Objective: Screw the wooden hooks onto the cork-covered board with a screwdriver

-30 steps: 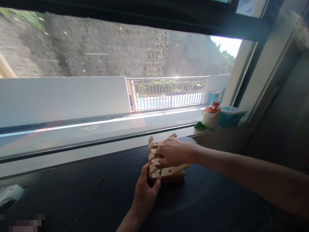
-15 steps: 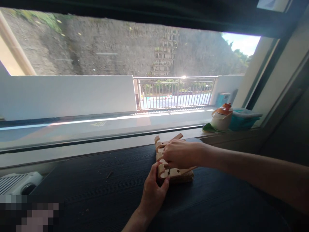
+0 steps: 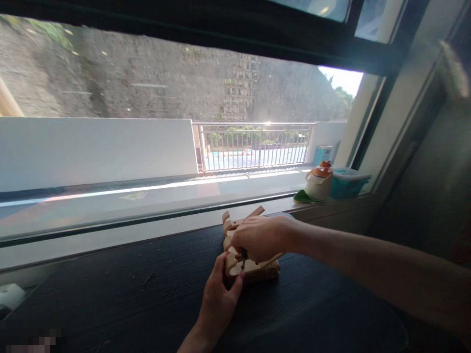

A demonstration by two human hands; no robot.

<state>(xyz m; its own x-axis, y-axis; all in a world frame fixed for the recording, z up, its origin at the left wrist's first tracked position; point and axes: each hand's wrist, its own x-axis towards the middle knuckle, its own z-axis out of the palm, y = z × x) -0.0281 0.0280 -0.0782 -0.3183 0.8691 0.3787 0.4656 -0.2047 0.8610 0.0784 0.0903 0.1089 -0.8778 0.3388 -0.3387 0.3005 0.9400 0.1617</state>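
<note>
On the dark table lies a light wooden assembly (image 3: 250, 267) of slats with curved, hook-like ends, resting on a brownish layer. My left hand (image 3: 220, 291) grips its near left end, thumb at the front and fingers around the curved edge. Above the wood, my right hand (image 3: 263, 238) is closed around a thin dark tool (image 3: 243, 260) whose lower end meets the near slat. Most of the tool is hidden in the fist, so its exact kind does not show. One slat (image 3: 255, 212) slants up behind my right hand.
The dark table (image 3: 110, 294) meets a window sill. On the sill stand a white bottle with an orange top (image 3: 318, 184), a teal lidded box (image 3: 349, 184) and a green leaf-shaped thing (image 3: 305, 197). A white object (image 3: 11, 295) is at the left edge.
The view has shifted right, so everything appears further left. My right hand has turned slightly and more of the dark tool shows. My left hand keeps its grip on the wood.
</note>
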